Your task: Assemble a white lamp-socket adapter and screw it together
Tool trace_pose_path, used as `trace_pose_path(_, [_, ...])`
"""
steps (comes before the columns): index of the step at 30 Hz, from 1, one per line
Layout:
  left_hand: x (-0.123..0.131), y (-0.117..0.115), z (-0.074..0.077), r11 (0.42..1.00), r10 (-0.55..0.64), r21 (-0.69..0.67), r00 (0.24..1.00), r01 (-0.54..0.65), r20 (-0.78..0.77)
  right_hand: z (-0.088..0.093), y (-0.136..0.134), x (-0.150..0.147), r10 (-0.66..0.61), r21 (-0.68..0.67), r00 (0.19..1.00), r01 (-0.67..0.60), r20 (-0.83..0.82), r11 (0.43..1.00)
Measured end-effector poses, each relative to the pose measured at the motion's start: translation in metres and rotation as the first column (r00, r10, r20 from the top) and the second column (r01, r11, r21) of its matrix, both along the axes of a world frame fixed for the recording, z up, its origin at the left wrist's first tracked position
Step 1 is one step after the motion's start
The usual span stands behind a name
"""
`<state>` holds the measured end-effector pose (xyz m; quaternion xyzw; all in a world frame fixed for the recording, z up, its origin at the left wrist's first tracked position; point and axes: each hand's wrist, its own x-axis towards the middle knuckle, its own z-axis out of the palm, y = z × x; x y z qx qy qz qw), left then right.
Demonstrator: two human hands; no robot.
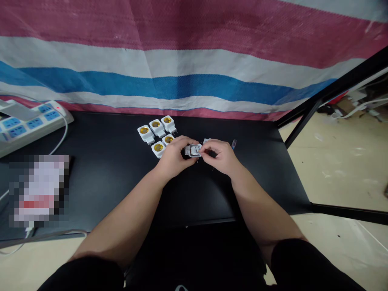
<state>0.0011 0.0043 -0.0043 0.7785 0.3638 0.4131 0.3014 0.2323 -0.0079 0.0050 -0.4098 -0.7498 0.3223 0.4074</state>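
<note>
Toward the back edge of the black table (115, 169), a white plastic housing (195, 150) is clasped by the left hand (173, 157), apparently for steadiness, while touched by the right hand (222, 156), whose fingertip grip cannot be told.

White sockets (157, 127) (gold inside), black table (103, 173)
</note>
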Motion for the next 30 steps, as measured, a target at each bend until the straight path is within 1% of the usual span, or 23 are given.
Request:
trace_pose_path(3, [0.001, -0.001, -0.002, 1.0, 0.0, 0.019, 1.0, 0.0, 0.007, 0.004, -0.001, -0.001, -0.026, -0.028, 0.999, 0.027, 0.041, 0.999])
trace_pose_path(10, [0.001, -0.002, -0.003, 0.999, -0.015, 0.047, 1.0, 0.015, -0.008, 0.006, -0.004, -0.01, -0.086, -0.064, 0.996, 0.088, 0.037, 0.994])
trace_pose_path(12, [0.001, -0.002, -0.002, 0.998, -0.025, 0.057, 1.0, 0.026, -0.017, 0.003, -0.005, -0.013, -0.106, -0.111, 0.994, 0.106, 0.007, 0.988])
trace_pose_path(17, [0.003, -0.003, -0.001, 0.994, -0.046, 0.102, 0.999, 0.047, -0.013, -0.008, -0.004, -0.016, -0.163, -0.262, 0.979, 0.126, -0.124, 0.957])
trace_pose_path(20, [0.004, -0.003, -0.001, 0.98, -0.07, 0.183, 0.997, 0.075, -0.034, -0.012, -0.001, -0.014, -0.18, -0.349, 0.969, 0.112, -0.17, 0.931])
trace_pose_path(24, [0.004, -0.004, -0.003, 0.964, -0.078, 0.251, 0.997, 0.082, -0.026, -0.011, 0.001, -0.013, -0.18, -0.425, 0.958, 0.07, -0.225, 0.903])
trace_pose_path(27, [0.006, -0.005, -0.003, 0.976, -0.06, 0.211, 0.998, 0.053, 0.028, -0.007, 0.001, -0.012, -0.187, -0.454, 0.949, 0.053, -0.255, 0.889])
trace_pose_path(30, [0.007, -0.006, -0.002, 0.996, -0.002, 0.089, 0.995, -0.006, 0.097, -0.005, 0.002, -0.012, -0.209, -0.507, 0.919, 0.011, -0.336, 0.862])
